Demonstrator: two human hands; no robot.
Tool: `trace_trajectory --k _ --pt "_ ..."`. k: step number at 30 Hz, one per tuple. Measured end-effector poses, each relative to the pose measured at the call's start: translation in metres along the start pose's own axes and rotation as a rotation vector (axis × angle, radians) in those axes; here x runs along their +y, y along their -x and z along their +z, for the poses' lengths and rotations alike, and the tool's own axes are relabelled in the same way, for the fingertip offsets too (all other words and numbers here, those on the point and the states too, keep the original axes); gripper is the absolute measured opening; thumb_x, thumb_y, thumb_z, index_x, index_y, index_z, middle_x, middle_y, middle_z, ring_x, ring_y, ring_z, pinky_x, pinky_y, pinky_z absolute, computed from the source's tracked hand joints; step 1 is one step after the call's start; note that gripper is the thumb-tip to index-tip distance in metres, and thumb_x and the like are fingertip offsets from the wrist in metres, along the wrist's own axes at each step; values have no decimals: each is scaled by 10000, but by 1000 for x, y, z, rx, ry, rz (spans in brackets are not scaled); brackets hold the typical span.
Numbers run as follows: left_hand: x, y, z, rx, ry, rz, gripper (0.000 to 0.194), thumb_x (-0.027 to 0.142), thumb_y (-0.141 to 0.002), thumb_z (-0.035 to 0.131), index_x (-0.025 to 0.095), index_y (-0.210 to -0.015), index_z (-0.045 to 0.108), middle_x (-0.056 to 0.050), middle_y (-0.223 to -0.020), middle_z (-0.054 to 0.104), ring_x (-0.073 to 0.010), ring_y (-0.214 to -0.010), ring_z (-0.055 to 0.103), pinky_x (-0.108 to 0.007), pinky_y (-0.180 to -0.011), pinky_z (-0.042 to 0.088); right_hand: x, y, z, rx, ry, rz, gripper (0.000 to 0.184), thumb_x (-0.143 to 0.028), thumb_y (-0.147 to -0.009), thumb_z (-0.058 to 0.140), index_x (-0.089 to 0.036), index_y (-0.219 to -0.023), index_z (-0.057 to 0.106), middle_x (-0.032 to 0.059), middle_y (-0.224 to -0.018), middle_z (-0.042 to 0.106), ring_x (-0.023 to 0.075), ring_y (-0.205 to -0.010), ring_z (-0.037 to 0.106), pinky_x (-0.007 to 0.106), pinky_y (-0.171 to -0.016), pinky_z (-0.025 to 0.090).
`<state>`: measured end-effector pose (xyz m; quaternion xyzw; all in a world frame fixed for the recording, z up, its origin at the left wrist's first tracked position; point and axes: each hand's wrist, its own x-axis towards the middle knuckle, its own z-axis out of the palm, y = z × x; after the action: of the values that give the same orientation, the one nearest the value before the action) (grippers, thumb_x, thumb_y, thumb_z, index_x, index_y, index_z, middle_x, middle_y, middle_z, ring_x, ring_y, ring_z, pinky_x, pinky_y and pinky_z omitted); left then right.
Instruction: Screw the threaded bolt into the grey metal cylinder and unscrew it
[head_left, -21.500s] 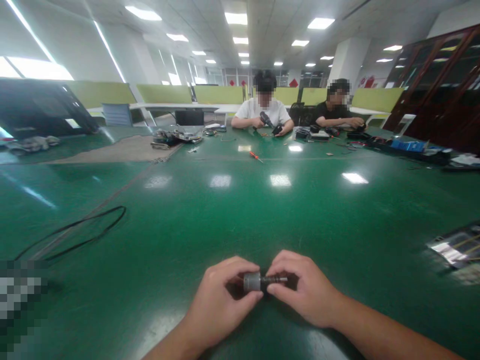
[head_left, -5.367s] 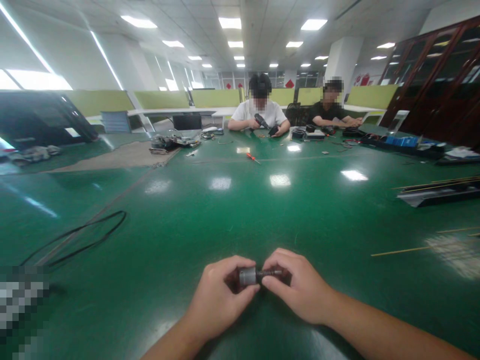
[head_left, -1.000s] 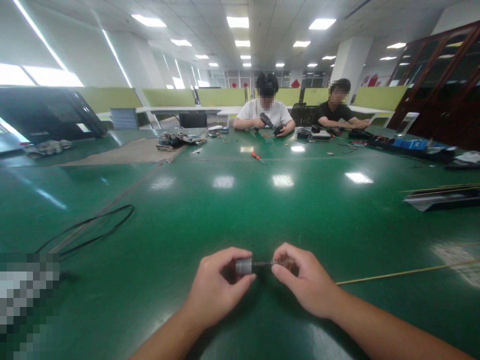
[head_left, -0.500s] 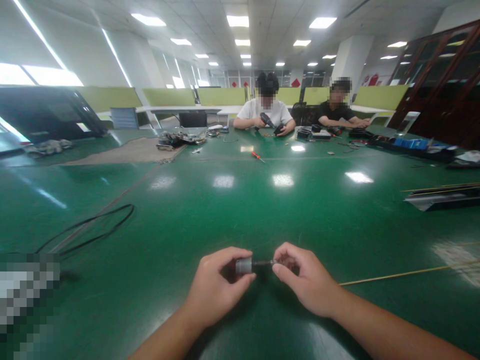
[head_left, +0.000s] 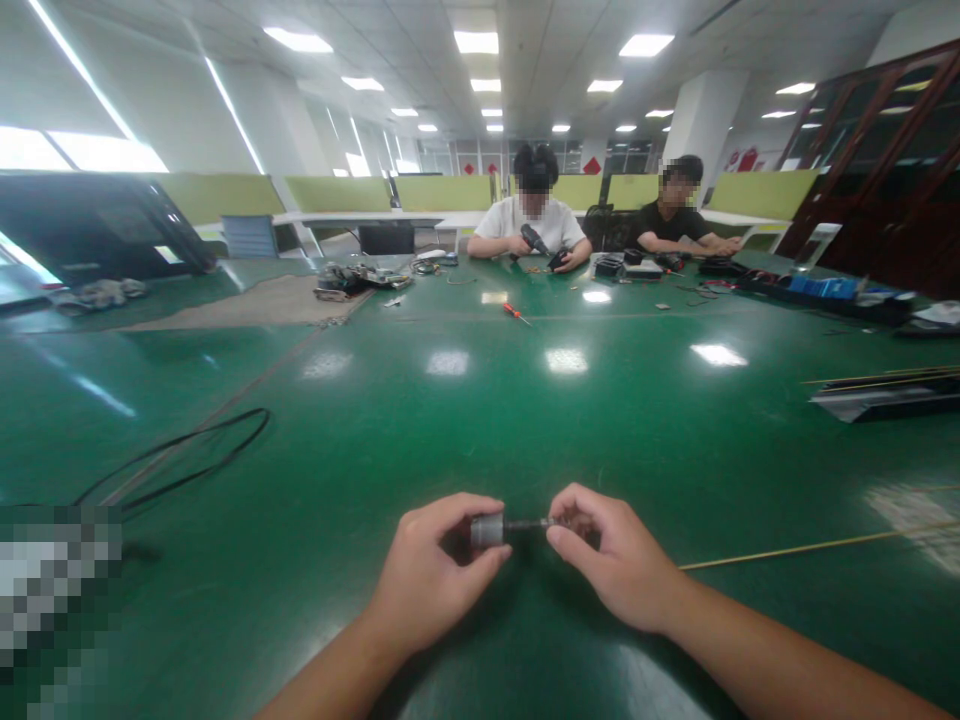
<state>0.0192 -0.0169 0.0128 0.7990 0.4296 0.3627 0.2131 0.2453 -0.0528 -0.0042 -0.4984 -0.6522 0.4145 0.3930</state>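
A small grey cylindrical part (head_left: 488, 531) with a thin dark shaft (head_left: 525, 525) is held level just over the green table (head_left: 420, 430). My left hand (head_left: 439, 575) is closed around the cylinder, with the thumb below and the index finger above. Pinched at the shaft's right end are the fingers of my right hand (head_left: 611, 550). Those fingertips hide the shaft's tip, and I cannot tell whether a separate small piece sits there.
A black cable loop (head_left: 225, 455) lies at left, a thin yellow rod (head_left: 787, 552) at right. Metal profiles (head_left: 892, 395) rest farther right. Beyond is a red screwdriver (head_left: 514, 312). Across the table a person (head_left: 529, 225) holds a power drill (head_left: 534, 239); another person (head_left: 670, 222) sits beside.
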Motion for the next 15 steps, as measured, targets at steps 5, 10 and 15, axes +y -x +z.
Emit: trace_trajectory --k 5,10,15 --pt "-1 1 0 -6 -6 -3 223 212 -707 767 219 -929 745 -27 -865 772 -201 -752 718 -288 -715 560 0 0 0 -2 -11 5 100 -272 -914 577 -180 -874 581 -34 -681 538 123 -619 508 241 -611 395" --pt "-2 2 -1 0 -6 -1 231 205 -707 774 223 -935 745 -23 -876 773 -202 -765 721 -292 -731 560 2 -1 0 4 -9 4 86 -265 -907 584 -183 -879 586 -32 -686 552 124 -627 519 240 -620 401" --pt "-2 2 -1 -7 -7 2 230 209 -707 778 225 -934 743 -15 -866 771 -199 -763 718 -286 -720 554 0 -1 -1 6 -16 5 97 -268 -900 587 -182 -856 582 -35 -673 545 122 -614 512 234 -596 388"
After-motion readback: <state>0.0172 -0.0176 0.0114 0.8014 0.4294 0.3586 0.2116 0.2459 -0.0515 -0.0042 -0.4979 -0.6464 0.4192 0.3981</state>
